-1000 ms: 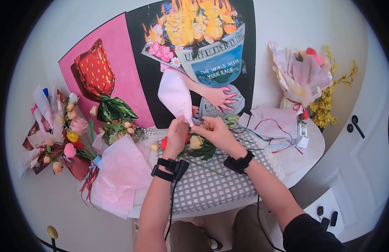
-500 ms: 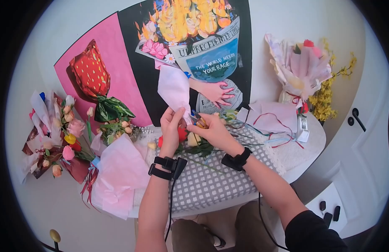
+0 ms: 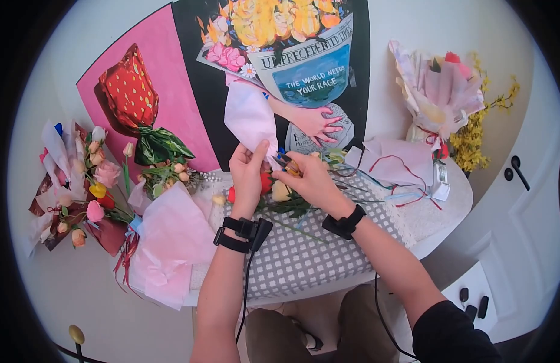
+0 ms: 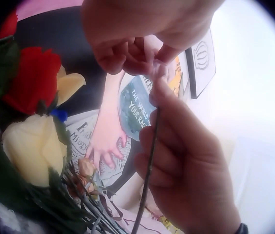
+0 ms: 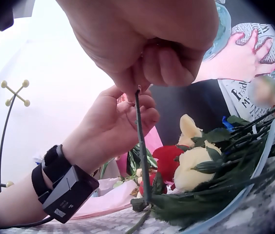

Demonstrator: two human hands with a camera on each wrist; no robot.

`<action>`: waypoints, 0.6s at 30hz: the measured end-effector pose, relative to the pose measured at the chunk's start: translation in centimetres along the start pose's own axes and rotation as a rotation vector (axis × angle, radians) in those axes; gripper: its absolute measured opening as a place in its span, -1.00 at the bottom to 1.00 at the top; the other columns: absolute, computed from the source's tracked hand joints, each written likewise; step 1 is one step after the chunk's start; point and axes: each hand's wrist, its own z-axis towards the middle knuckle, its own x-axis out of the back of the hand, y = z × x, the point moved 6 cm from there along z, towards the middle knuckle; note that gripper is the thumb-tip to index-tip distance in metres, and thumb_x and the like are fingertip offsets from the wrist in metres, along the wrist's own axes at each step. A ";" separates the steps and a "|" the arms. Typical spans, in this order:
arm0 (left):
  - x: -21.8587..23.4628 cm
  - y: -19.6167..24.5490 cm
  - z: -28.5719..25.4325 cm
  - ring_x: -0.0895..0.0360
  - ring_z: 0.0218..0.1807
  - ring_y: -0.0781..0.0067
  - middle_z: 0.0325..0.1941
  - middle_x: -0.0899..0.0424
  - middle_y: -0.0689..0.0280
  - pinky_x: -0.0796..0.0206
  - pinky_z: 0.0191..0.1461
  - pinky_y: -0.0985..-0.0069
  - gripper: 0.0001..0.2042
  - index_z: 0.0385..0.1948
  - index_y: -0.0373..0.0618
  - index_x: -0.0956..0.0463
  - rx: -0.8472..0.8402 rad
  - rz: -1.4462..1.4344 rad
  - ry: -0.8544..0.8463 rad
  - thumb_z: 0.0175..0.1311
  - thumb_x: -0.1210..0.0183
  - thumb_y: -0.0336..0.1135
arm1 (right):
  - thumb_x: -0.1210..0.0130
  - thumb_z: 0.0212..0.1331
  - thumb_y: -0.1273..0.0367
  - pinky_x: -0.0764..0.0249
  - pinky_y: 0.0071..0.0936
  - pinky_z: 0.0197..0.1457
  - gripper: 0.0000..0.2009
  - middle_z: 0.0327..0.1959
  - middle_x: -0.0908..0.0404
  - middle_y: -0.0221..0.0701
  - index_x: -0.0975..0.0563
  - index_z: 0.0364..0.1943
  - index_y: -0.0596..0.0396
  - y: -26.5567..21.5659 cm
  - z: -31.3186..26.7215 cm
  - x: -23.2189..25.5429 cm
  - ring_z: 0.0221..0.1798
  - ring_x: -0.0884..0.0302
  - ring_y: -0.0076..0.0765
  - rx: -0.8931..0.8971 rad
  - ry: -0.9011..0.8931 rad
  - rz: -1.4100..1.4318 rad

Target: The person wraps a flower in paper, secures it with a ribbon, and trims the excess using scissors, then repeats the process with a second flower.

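Note:
A pale pink paper wrap (image 3: 250, 118), gathered to a narrow lower end, stands upright over the table in the head view. My left hand (image 3: 248, 175) pinches that narrow end, its thumb lying against the paper. My right hand (image 3: 313, 187) meets it from the right, fingers curled round a thin green stem (image 4: 150, 163) just under the gathered paper. In the right wrist view the stem (image 5: 142, 139) runs down from those fingertips. Below the hands lie a cream rose (image 4: 34, 150) and a red rose (image 4: 33, 78) with dark leaves. Whatever the wrap contains is hidden.
A grey checked cloth (image 3: 310, 266) covers the table's middle. Pink paper sheets (image 3: 171, 242) and a bouquet (image 3: 74, 181) lie at left. At right are more paper (image 3: 398, 163), red ribbon (image 3: 407, 172) and a wrapped bouquet (image 3: 440, 97). Painted panels (image 3: 201, 139) stand behind.
My left thumb has shifted up against the lower part of the paper wrap. Both hands stay close together at its narrow end, and the head view has tilted slightly.

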 end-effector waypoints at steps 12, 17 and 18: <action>1.7 0.3 0.8 -0.39 -0.52 0.74 -0.35 -0.66 0.42 -0.12 -0.46 0.68 -0.82 -0.16 -0.18 -0.59 0.029 -0.171 0.109 0.46 -0.24 -0.25 | -0.02 0.49 0.28 -0.26 -0.31 -0.40 -0.70 -0.61 -0.47 -0.26 -0.50 -0.32 0.29 0.3 -0.3 -0.6 -0.56 -0.33 -0.32 -0.036 -0.056 0.157; 1.3 0.5 0.8 -0.43 -0.45 0.73 -0.27 -0.69 0.40 -0.20 -0.40 0.64 -0.82 -0.11 -0.20 -0.59 -0.024 -0.125 0.077 0.45 -0.24 -0.28 | -0.01 0.46 0.32 -0.35 -0.22 -0.35 -0.73 -0.55 -0.57 -0.16 -0.51 -0.33 0.28 0.0 -0.4 -0.4 -0.51 -0.50 -0.08 -0.048 -0.073 0.074; 1.3 0.5 0.8 -0.43 -0.45 0.73 -0.27 -0.69 0.40 -0.20 -0.40 0.64 -0.82 -0.11 -0.20 -0.59 -0.021 -0.125 0.075 0.45 -0.24 -0.28 | -0.01 0.46 0.32 -0.35 -0.22 -0.35 -0.73 -0.55 -0.57 -0.16 -0.51 -0.33 0.28 -0.2 -0.3 -0.4 -0.51 -0.50 -0.08 -0.052 -0.071 0.074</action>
